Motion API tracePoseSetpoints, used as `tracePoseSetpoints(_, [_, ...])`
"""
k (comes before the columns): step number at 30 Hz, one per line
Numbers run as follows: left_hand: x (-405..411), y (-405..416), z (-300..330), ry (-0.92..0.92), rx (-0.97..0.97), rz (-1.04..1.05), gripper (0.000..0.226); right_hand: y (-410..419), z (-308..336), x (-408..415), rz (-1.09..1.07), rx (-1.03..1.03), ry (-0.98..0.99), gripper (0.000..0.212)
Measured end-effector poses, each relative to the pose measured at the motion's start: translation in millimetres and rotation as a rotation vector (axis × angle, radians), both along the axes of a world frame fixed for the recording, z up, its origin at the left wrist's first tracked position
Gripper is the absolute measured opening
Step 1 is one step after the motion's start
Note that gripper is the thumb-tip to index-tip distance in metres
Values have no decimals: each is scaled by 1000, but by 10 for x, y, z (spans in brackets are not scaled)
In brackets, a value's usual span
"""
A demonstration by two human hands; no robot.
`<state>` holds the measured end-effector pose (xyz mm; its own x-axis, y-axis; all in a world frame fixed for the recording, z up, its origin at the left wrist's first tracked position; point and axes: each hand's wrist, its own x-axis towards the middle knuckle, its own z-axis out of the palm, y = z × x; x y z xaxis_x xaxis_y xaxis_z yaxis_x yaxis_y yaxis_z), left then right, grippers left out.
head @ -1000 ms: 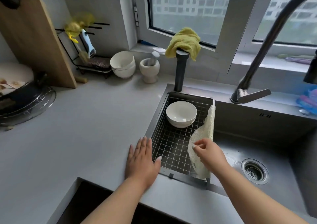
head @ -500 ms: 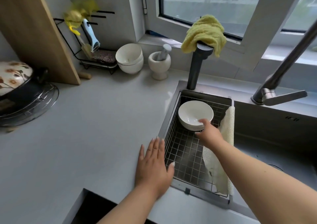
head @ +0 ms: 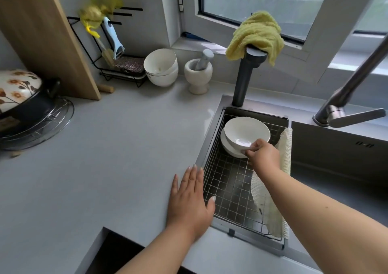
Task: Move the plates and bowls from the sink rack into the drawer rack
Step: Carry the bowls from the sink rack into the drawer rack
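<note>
a grey countertop [head: 105, 158] is running along under a window, with a steel sink set into it at the right. a wire sink rack [head: 235, 181] is sitting in the left end of the sink, and a pale mesh cloth [head: 270, 206] is hanging over its right edge. two white bowls are sitting stacked at the far end of the rack; the right hand [head: 263, 155] is pinching the near rim of the top bowl [head: 244, 132], which is tilting up off the lower bowl [head: 227, 148]. the left hand [head: 189, 200] is lying flat on the countertop just beside the rack, fingers straight and holding nothing, its thumb reaching over the rack's edge. a dark opening is showing at the bottom edge below the counter; i cannot tell what is inside it. further back, another stack of white bowls [head: 161, 68] is standing beside a stone mortar and pestle [head: 198, 72], a yellow cloth [head: 256, 34] is draping over a dark post, and a wooden board [head: 46, 34] is leaning against the wall.
</note>
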<state>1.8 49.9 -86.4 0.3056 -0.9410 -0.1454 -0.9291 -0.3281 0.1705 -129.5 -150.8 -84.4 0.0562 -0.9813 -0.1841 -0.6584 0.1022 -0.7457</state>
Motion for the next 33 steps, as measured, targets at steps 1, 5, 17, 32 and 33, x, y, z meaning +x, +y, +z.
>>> tracePoseSetpoints(1, [-1,2,-2,-4,-2,1,73,27,32,-25,-17,-1,-40,20])
tracePoseSetpoints(5, [1,-8,16,32,-35,35,71,199,217,-144,-25,-33,-150,19])
tracePoseSetpoints(17, [-156,-9,389,775,-342,438,42,1101,619,-826,64,-72,-263,21])
tracePoseSetpoints(32, [-1274,815,1096,1617,-390,763,28,2163,1050,-1579,533,-88,-211,22])
tracePoseSetpoints(33, [-1307,921,1105,1622,-414,781,28,2240,1071,-1599,551,-70,-246,23])
